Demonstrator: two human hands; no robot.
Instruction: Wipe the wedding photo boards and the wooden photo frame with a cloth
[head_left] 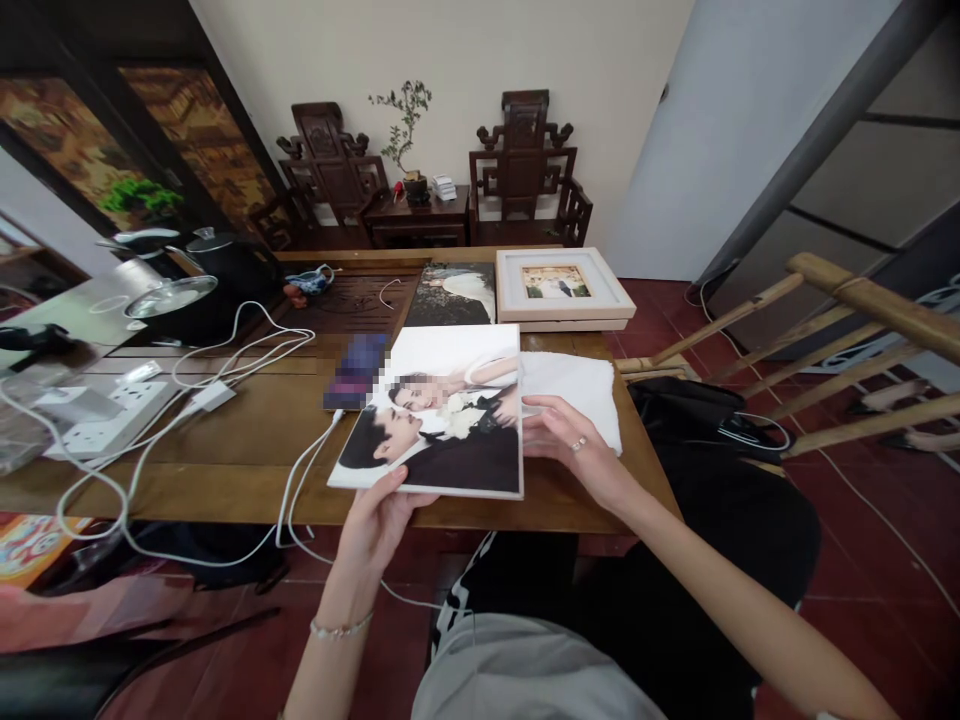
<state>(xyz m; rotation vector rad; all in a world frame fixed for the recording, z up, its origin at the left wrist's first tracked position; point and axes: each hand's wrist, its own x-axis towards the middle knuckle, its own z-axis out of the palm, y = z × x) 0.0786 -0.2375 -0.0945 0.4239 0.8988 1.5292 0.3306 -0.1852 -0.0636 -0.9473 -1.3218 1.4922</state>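
A photo panel (457, 460) with a printed couple and a white bouquet is held in front of me, tilted over the table's near edge. My left hand (379, 515) grips its lower left edge, thumb on the front and fingers beneath. At the right edge, my right hand (570, 445) has its fingers at the panel's side and partly behind it, so their exact grip is partly hidden. Under and beside the right hand lies a folded white cloth (577, 390). A phone (356, 370) with a cable plugged in lies left of the panel.
Behind the panel are a dark photo print (461, 290) and a white framed picture (559, 285). White cables, a power strip (112, 415), a lidded pot (172, 300) and a black kettle (225, 260) occupy the table's left. A bamboo chair (817, 300) stands right.
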